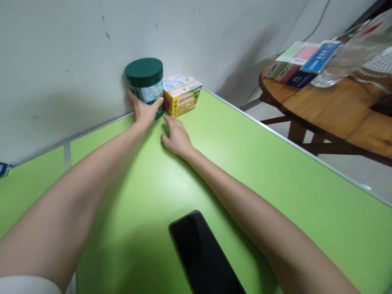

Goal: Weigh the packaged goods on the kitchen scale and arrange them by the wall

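Observation:
My left hand is wrapped round a green lidded tub, which stands upright at the back of the green table, close to the wall. The thumb lies across the front of its label. Just right of the tub is a yellow and orange box with printed lettering. My right hand rests low over the tabletop in front of that box, its thumb and forefinger apart and nothing between them. Its fingertips are close to the box's lower front corner; whether they touch it I cannot tell.
A black phone lies face up near the front. To the right, a round wooden table carries several cartons and a clear plastic bottle. The wall borders the back edge. A blue item shows at far left.

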Action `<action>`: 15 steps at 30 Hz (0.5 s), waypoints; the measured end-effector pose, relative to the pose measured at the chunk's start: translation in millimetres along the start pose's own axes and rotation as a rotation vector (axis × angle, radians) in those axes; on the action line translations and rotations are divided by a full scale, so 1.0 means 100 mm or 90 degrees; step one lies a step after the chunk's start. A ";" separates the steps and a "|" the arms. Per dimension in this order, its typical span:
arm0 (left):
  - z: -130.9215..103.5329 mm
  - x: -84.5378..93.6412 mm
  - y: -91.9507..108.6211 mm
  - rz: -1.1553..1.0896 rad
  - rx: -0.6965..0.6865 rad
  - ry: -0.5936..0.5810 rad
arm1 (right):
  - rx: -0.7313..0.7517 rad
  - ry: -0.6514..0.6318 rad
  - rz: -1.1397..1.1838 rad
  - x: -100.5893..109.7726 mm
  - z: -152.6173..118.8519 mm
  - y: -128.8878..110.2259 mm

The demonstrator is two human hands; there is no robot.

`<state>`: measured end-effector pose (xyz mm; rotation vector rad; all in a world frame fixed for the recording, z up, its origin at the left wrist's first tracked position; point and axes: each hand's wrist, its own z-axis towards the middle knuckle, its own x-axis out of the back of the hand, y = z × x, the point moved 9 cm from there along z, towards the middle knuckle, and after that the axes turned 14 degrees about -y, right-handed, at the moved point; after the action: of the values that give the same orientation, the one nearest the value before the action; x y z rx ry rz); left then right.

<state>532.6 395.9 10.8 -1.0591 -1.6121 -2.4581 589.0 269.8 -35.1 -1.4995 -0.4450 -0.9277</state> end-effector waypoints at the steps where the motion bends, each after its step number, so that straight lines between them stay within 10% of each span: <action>1: 0.03 -0.02 0.00 0.013 -0.010 -0.008 | 0.008 -0.013 -0.015 -0.02 0.05 -0.02; 9: 0.13 -0.10 -0.12 -0.004 0.013 0.010 | 0.001 -0.091 -0.058 -0.19 0.29 -0.04; 15: -0.18 -0.09 -0.25 -0.003 0.203 -0.125 | -0.018 -0.089 -0.006 -0.18 0.21 -0.08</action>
<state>520.9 390.1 -18.3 -1.2705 -1.9764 -2.0558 577.6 295.3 -42.0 -1.5950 -0.5418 -0.8422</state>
